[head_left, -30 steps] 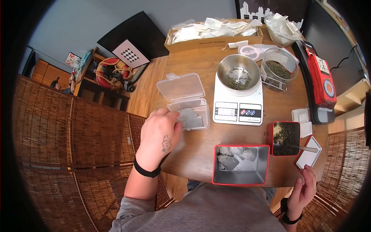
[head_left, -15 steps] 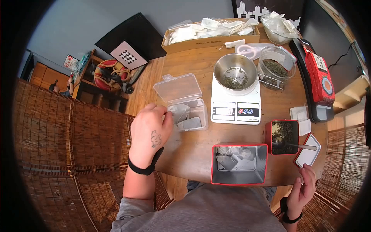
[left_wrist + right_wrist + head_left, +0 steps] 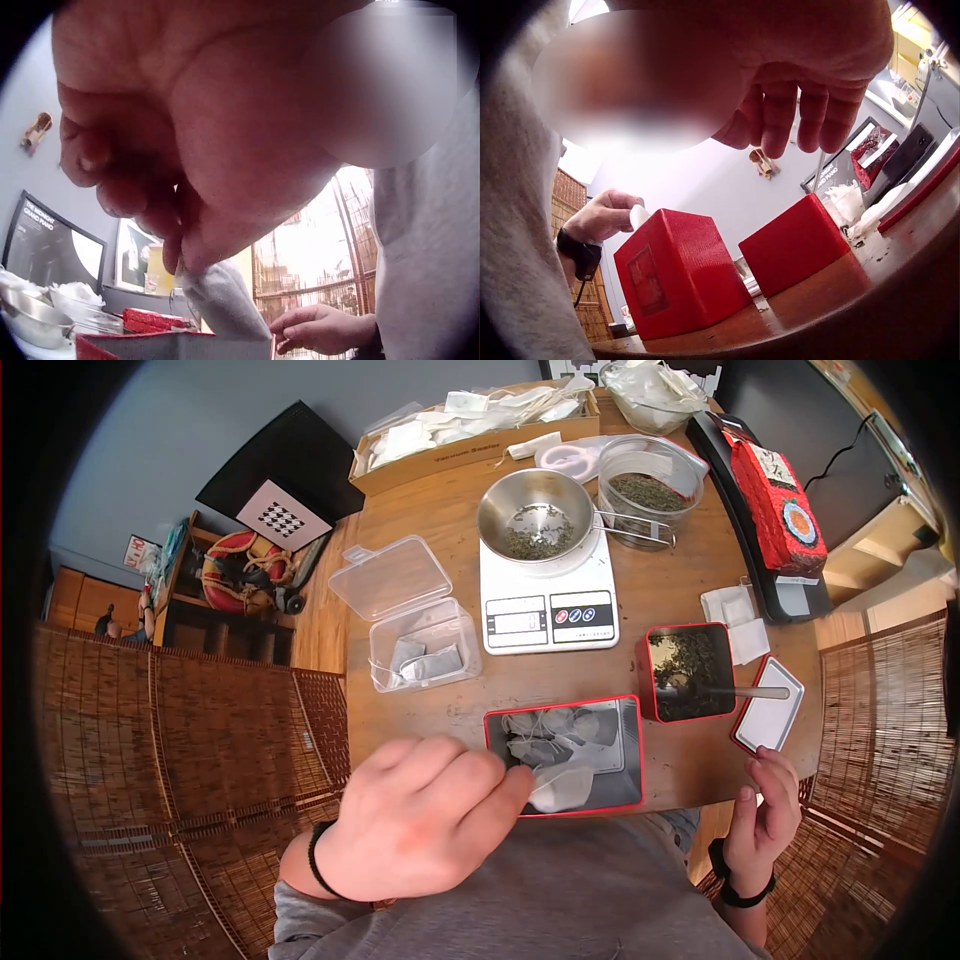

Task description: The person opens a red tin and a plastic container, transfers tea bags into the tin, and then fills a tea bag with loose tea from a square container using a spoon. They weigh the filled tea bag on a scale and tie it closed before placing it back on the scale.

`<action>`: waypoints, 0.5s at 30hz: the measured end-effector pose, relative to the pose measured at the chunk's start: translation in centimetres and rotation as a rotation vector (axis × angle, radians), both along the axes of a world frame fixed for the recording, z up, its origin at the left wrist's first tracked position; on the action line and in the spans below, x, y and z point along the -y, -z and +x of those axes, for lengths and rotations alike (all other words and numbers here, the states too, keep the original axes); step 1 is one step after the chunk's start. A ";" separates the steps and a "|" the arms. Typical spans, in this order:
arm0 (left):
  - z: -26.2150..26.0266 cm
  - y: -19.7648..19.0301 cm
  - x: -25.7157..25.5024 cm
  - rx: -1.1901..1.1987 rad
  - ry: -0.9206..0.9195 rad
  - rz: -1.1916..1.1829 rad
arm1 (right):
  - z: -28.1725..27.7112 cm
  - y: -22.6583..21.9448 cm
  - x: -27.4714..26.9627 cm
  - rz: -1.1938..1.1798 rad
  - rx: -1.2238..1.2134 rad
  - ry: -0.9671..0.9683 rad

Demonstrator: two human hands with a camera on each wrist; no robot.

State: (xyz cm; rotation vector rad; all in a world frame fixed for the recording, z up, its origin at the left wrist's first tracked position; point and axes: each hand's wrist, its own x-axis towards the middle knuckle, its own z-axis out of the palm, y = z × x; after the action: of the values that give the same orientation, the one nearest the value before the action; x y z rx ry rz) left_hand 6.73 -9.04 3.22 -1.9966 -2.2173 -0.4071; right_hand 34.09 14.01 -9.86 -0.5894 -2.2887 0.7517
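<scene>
I watch the left hand (image 3: 430, 815) pinch one tea bag (image 3: 562, 787) over the red-rimmed tin (image 3: 630, 760).
At the tin's ten o'clock, one clear box (image 3: 470, 645) holds two bags (image 3: 437, 662); near four, the right hand (image 3: 765, 822) is empty, loosely curled.

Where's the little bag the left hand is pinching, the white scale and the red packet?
Little bag (image 3: 223, 298), left wrist view: its middle.
White scale (image 3: 550, 618), head view: its front half.
Red packet (image 3: 777, 507), head view: its front.
</scene>
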 end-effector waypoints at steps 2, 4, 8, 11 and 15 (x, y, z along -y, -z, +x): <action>-0.2 0.3 -0.9 -0.015 0.011 -0.050 | 0.1 0.0 0.0 -0.004 -0.012 0.003; -0.4 0.7 -1.5 -0.010 0.024 -0.130 | 0.3 0.0 0.1 -0.004 0.010 0.016; -0.8 1.4 -2.0 -0.029 0.048 -0.164 | 0.6 0.1 0.1 0.001 0.002 0.023; -0.9 1.6 -2.0 -0.023 0.064 -0.176 | 0.5 0.2 0.0 0.006 0.012 0.030; -1.3 1.3 -1.1 0.008 -0.024 -0.162 | 0.0 0.1 -0.1 0.000 0.015 0.016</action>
State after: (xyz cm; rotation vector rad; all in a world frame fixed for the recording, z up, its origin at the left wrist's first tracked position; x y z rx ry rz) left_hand 5.41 -7.93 1.94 -2.0460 -2.3454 -0.2404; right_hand 34.07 14.08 -9.97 -0.6144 -2.2947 0.7417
